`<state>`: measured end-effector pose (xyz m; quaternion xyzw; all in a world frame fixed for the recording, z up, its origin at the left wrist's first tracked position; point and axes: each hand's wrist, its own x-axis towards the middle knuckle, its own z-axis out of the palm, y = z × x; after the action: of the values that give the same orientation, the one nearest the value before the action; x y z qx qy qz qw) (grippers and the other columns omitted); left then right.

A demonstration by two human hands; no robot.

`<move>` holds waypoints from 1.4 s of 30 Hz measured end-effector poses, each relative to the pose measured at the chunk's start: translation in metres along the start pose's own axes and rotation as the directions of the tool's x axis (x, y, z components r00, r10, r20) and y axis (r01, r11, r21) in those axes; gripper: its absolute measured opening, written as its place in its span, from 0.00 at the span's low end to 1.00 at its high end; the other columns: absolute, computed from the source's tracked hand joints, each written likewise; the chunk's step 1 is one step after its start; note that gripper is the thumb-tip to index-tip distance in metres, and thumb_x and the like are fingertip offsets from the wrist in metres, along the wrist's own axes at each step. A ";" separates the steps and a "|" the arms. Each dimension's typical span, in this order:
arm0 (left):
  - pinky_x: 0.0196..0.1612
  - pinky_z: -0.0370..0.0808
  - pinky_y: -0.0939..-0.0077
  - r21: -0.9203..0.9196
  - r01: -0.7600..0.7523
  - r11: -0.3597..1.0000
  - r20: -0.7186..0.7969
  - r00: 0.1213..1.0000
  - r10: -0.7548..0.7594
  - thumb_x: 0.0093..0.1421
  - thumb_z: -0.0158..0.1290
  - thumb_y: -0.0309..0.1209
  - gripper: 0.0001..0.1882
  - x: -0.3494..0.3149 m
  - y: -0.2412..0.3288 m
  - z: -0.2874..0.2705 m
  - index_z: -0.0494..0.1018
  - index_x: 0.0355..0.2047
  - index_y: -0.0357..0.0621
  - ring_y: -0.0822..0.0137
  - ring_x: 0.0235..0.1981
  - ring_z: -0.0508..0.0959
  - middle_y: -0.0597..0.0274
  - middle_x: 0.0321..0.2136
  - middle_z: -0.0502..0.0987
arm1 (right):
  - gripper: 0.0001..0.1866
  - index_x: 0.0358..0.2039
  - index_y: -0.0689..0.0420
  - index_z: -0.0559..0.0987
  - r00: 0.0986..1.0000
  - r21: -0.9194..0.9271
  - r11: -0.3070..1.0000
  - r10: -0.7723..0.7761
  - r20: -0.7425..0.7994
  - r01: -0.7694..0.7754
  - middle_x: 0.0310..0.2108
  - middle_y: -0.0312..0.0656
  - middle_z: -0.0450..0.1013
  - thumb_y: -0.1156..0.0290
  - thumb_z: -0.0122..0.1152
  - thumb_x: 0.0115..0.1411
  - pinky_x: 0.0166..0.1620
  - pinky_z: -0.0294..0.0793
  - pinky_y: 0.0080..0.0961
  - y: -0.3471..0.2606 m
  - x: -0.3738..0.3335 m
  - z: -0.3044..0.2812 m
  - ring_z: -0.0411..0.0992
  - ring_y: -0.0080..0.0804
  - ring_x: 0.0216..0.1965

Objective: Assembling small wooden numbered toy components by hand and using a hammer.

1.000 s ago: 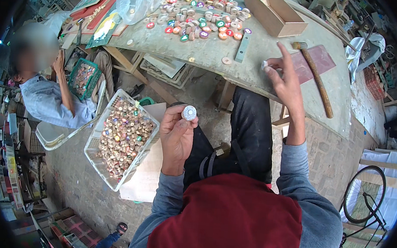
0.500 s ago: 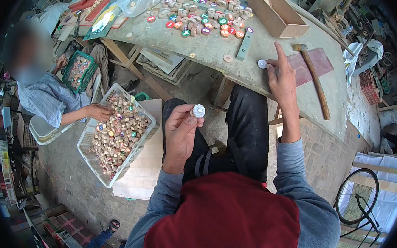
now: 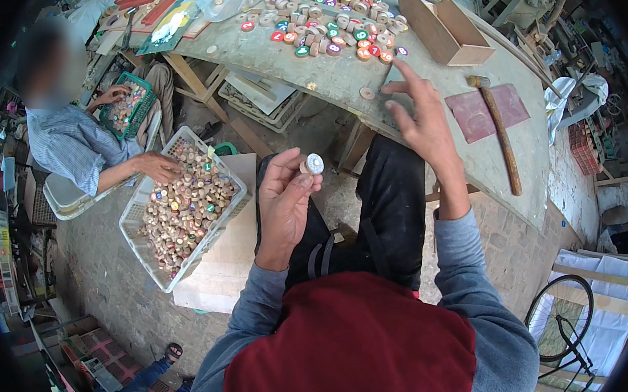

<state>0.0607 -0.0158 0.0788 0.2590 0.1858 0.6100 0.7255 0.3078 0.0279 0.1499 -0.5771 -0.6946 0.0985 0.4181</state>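
Note:
My left hand (image 3: pixel 284 205) is closed on a small round wooden disc (image 3: pixel 314 165) with a whitish top, pinched between thumb and fingers above my lap. Over the table's near edge, my right hand (image 3: pixel 428 120) is open, its index finger and thumb apart and nothing visible between them. Beneath its fingers lies a grey-green strip (image 3: pixel 394 75), partly covered. Just left of the fingertips is a pale flat disc (image 3: pixel 367 93). Further back, many wooden discs with coloured, numbered faces (image 3: pixel 333 26) lie in a loose pile.
A hammer (image 3: pixel 499 129) rests across a dark red sheet (image 3: pixel 466 108) at right. Behind it stands an open wooden box (image 3: pixel 456 42). To my left, a co-worker's hand (image 3: pixel 157 167) reaches into a white crate (image 3: pixel 132 220) full of wooden discs; a green basket (image 3: pixel 145 108) sits beyond.
My right hand has shifted left over the strip, its fingers spreading; the white disc by its fingertips is no longer visible. The disc in my left hand has tilted slightly.

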 end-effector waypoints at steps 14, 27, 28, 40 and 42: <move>0.47 0.78 0.75 0.143 -0.123 0.982 0.043 0.992 0.118 0.61 0.51 0.15 0.15 0.001 0.009 -0.004 0.69 0.48 0.33 0.66 0.42 0.78 0.52 0.43 0.75 | 0.37 0.66 0.52 0.60 0.987 -0.152 0.975 -0.156 0.048 0.161 0.42 0.37 0.77 0.78 0.60 0.56 0.56 0.60 0.38 -0.002 0.017 0.022 0.70 0.33 0.47; 0.40 0.75 0.81 0.476 -0.495 0.727 0.253 0.869 0.426 0.59 0.51 0.11 0.16 0.003 0.011 0.022 0.68 0.47 0.35 0.71 0.40 0.77 0.54 0.47 0.69 | 0.30 0.64 0.58 0.60 0.948 0.931 0.218 0.189 0.255 -0.293 0.45 0.47 0.76 0.79 0.57 0.62 0.50 0.71 0.26 -0.064 -0.044 0.042 0.74 0.32 0.46; 0.43 0.76 0.79 0.478 -0.469 0.742 0.233 0.883 0.408 0.59 0.51 0.11 0.16 0.003 0.011 0.022 0.67 0.48 0.34 0.69 0.42 0.77 0.53 0.47 0.71 | 0.30 0.64 0.58 0.60 0.948 0.924 0.248 0.203 0.244 -0.291 0.45 0.46 0.76 0.79 0.57 0.62 0.50 0.70 0.26 -0.062 -0.043 0.039 0.74 0.31 0.46; 0.46 0.76 0.75 0.395 -0.208 0.895 0.054 0.978 0.203 0.60 0.48 0.13 0.20 -0.011 0.002 0.022 0.64 0.54 0.31 0.66 0.45 0.76 0.51 0.46 0.74 | 0.30 0.61 0.57 0.65 0.897 -0.150 0.934 0.253 -0.362 -0.324 0.39 0.53 0.76 0.81 0.55 0.55 0.48 0.73 0.38 0.053 -0.026 -0.036 0.75 0.46 0.44; 0.47 0.76 0.74 0.392 -0.188 0.901 0.033 0.981 0.191 0.61 0.48 0.14 0.18 -0.012 0.001 0.022 0.66 0.52 0.31 0.67 0.44 0.77 0.51 0.45 0.75 | 0.31 0.61 0.57 0.66 0.930 -0.218 0.930 0.227 -0.291 -0.295 0.39 0.51 0.77 0.81 0.55 0.55 0.49 0.71 0.41 0.057 -0.024 -0.033 0.75 0.47 0.44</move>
<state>0.0705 -0.0310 0.0969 0.4143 0.2807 0.6286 0.5953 0.3717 0.0127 0.1243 -0.7222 -0.5568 -0.0144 0.4101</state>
